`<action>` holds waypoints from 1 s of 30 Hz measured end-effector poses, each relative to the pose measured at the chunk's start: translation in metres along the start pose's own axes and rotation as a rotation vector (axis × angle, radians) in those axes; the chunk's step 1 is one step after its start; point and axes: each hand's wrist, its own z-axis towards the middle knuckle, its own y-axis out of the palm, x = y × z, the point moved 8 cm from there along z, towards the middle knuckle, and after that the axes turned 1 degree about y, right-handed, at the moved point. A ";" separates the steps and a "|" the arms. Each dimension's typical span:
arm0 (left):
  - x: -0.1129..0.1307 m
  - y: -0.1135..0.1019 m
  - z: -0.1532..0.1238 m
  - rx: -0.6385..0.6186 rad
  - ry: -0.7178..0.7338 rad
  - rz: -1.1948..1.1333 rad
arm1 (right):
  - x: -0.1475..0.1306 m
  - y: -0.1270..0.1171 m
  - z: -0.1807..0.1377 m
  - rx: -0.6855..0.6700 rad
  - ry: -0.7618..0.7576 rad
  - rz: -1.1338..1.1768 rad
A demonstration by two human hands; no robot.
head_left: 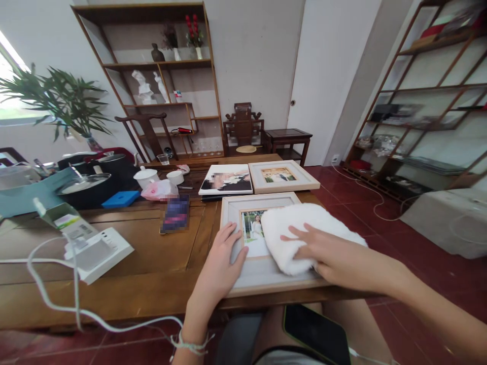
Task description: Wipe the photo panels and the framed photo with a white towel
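Note:
A pale wooden picture frame (262,276) with a photo in its middle lies flat at the near edge of the wooden table (152,253). My left hand (222,258) rests flat on the frame's left side, fingers spread, holding nothing. My right hand (319,251) presses down on a fluffy white cloth (289,223) that covers the right part of the frame, its fingers stretched flat over the cloth.
Behind lie a second framed photo (281,176) and a photo print (226,180). On the left are a white box (95,251) with a cable, black pots (85,190), a blue pad (120,198) and cups. A phone (315,332) rests on my lap. Shelves line the walls.

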 end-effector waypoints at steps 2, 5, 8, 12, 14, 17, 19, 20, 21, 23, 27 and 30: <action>0.000 0.000 0.000 0.004 0.002 -0.006 | -0.023 -0.004 -0.017 -0.068 0.011 0.040; -0.002 0.000 0.000 -0.005 0.003 -0.009 | -0.061 -0.006 -0.027 -0.125 -0.097 0.069; -0.002 0.000 0.000 -0.030 0.018 -0.017 | -0.072 -0.001 -0.023 -0.078 -0.182 0.101; -0.002 0.001 0.000 -0.060 -0.008 0.003 | -0.032 0.014 -0.004 0.041 -0.076 0.019; -0.002 0.002 0.000 -0.077 -0.026 0.014 | -0.006 0.018 0.008 0.092 -0.019 -0.097; -0.001 0.003 0.000 -0.086 -0.026 0.018 | 0.029 0.010 0.028 0.214 0.042 -0.271; -0.002 0.003 0.000 -0.085 -0.027 0.022 | 0.048 0.002 0.043 0.285 0.076 -0.361; -0.003 0.003 0.000 -0.085 -0.028 0.024 | 0.056 -0.001 0.050 0.302 0.089 -0.394; -0.004 0.004 0.000 -0.087 -0.030 0.026 | 0.062 -0.002 0.057 0.307 0.097 -0.414; -0.004 0.004 0.000 -0.093 -0.033 0.028 | 0.070 0.000 0.068 0.284 0.100 -0.413; -0.004 0.004 0.000 -0.107 -0.043 0.030 | 0.063 0.011 0.069 0.183 0.068 -0.284; -0.003 0.003 0.000 -0.107 -0.045 0.029 | 0.041 0.010 0.051 0.116 0.029 -0.164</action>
